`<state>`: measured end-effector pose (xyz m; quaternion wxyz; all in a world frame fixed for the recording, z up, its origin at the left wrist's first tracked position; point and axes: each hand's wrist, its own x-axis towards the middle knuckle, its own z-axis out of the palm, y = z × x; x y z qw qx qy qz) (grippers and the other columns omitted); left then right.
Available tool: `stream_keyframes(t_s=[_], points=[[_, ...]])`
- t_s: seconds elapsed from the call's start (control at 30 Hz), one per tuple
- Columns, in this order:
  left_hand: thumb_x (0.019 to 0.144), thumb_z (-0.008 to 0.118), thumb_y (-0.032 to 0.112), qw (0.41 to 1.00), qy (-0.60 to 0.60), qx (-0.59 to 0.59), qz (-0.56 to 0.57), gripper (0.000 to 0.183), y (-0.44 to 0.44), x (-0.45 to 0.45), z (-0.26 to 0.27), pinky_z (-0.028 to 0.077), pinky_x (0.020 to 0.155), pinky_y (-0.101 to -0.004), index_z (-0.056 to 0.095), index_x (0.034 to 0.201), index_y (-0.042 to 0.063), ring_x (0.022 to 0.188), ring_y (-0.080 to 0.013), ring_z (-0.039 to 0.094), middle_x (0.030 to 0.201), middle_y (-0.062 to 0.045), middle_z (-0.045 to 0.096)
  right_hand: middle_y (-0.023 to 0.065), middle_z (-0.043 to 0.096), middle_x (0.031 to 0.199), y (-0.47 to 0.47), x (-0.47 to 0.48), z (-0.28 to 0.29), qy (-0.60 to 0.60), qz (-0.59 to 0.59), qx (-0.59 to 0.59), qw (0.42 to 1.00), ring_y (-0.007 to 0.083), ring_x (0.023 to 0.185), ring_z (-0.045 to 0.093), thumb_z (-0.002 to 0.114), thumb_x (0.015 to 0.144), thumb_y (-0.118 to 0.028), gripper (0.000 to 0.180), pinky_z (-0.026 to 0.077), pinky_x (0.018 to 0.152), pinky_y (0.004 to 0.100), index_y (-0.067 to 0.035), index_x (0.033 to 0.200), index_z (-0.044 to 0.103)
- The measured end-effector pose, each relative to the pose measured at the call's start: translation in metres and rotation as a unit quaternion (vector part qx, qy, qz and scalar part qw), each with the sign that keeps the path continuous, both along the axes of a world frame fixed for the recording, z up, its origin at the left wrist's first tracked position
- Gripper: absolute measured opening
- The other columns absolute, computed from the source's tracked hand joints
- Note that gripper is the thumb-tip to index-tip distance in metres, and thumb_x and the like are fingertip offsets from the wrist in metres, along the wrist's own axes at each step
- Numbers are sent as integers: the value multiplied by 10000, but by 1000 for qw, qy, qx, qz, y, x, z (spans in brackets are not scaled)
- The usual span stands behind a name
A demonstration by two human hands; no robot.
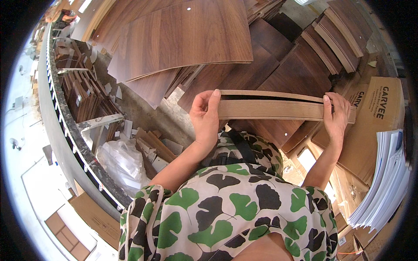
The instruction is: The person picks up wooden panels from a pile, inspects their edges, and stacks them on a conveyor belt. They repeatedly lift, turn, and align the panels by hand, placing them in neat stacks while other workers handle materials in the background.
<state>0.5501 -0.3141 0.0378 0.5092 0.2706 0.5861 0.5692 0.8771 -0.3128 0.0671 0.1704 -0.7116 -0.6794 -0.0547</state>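
Observation:
My left hand (206,115) grips the left end of a stack of thin boards (271,111), thumb on top. At the other end my right hand (338,114) holds the same stack. I see the boards' pale layered edges. A dark gap parts a few boards on the far side from the thicker bundle nearer me. Under and beyond the stack lie dark wood-grain panels (294,78). A large brown wood-grain panel (192,36) rests on a pile ahead of my left hand.
Bundled boards (336,42) lie at the far right. Printed cardboard cartons (375,107) and a stack of white papers (382,182) stand on the right. To the left are a conveyor (76,140), a rack of upright panels (88,94) and a clear plastic bag (124,160) among scraps.

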Motion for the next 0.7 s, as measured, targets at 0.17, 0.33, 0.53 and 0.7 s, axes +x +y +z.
stream_keyframes(t_s=[0.17, 0.33, 0.53, 0.7], points=[[870, 627, 188, 1000, 6, -4, -9, 193, -1, -1, 1, 400, 724, -191, 647, 949, 13, 787, -46, 499, 846, 24, 591, 80, 620, 995, 1, 2, -2, 2, 1, 0, 1000, 259, 1020, 515, 539, 890, -337, 304, 338, 938, 373, -56, 948, 639], [868, 632, 181, 997, 70, 20, -19, 208, -3, -5, -8, 398, 748, -191, 669, 977, 8, 810, -47, 497, 859, 25, 593, 79, 619, 1002, 2, 0, 0, 6, -7, -4, 1000, 258, 1021, 511, 530, 895, -351, 315, 335, 939, 374, -61, 951, 641], [868, 630, 176, 995, 92, 32, -32, 209, -3, -6, -6, 393, 748, -197, 670, 984, 7, 802, -50, 491, 863, 19, 589, 77, 618, 1005, 0, -1, 1, 0, -14, -8, 1000, 256, 1025, 508, 528, 896, -356, 323, 330, 944, 373, -58, 950, 641], [867, 629, 171, 996, 81, 30, -26, 209, -3, -7, -6, 397, 758, -198, 669, 985, 3, 814, -56, 502, 871, 15, 591, 77, 618, 1003, 1, -1, 1, 8, -4, -5, 1000, 259, 1024, 509, 533, 892, -349, 317, 328, 945, 373, -56, 946, 640]])
